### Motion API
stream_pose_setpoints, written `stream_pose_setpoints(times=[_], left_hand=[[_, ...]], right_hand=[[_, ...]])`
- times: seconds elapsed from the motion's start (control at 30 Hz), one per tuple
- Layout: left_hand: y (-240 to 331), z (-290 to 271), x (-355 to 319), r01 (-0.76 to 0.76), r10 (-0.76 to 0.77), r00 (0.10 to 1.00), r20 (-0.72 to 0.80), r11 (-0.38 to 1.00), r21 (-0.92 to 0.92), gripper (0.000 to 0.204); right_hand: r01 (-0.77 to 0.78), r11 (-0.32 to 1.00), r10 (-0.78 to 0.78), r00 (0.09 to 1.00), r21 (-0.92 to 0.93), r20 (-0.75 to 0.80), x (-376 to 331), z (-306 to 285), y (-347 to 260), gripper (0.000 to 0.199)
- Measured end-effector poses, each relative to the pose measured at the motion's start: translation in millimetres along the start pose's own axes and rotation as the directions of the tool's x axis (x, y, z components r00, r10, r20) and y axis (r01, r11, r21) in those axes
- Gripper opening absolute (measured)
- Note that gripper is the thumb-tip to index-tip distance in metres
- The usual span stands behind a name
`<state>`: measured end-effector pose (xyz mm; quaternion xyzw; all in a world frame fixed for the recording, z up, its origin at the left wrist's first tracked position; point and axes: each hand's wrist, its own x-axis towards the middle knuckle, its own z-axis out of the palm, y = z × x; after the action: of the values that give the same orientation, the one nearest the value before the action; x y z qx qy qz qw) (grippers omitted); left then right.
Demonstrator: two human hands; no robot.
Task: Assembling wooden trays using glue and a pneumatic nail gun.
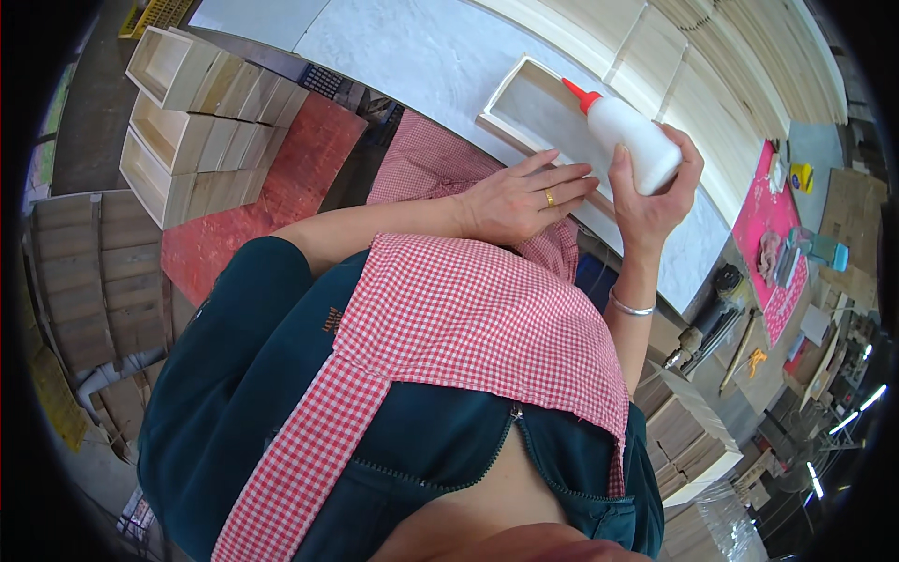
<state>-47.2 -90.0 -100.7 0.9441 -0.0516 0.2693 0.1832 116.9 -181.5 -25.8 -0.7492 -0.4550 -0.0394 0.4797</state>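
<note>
My right hand [655, 201] grips a white squeeze bottle [629, 136] with a red nozzle, tilted so the tip points up-left over a shallow wooden box frame [510, 98] on the white worktable [403, 47]. My left hand [520, 199] lies flat with fingers spread on the near edge of that frame, a ring on one finger. A silver bracelet is on my right wrist. A red checked apron covers my front.
Stacked wooden boxes [192, 122] stand at the left beside a red board [281, 187]. Long pale wooden slats [712, 84] lie along the table's far side. A pink mat [773, 220] with small tools and a power tool [712, 318] sit at the right.
</note>
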Motion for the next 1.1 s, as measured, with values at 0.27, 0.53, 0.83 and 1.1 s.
stream_pose_setpoints(times=[0.27,0.53,0.83,1.1], left_hand=[[1.4,1.1,-0.2,0.012,-0.012,1.0,0.004,1.0,0.023,0.039],[3.2,4.4,-1.4,0.013,-0.013,1.0,0.015,1.0,0.025,0.039],[6.0,0.2,1.3,0.02,-0.022,0.998,0.062,0.999,0.04,0.037],[7.6,0.9,1.8,0.04,-0.041,0.998,0.055,0.999,0.009,0.036]], right_hand=[[0.027,0.993,-0.04,0.992,-0.113,-0.116,-22.2,-35.5,13.8,0.057],[-0.094,0.981,0.059,0.978,-0.17,-0.202,-43.1,-72.1,20.7,0.057],[-0.165,0.965,0.101,0.951,-0.203,-0.293,-62.9,-102.8,32.7,0.055],[-0.211,0.948,0.114,0.924,-0.238,-0.364,-76.5,-122.3,39.9,0.055]])
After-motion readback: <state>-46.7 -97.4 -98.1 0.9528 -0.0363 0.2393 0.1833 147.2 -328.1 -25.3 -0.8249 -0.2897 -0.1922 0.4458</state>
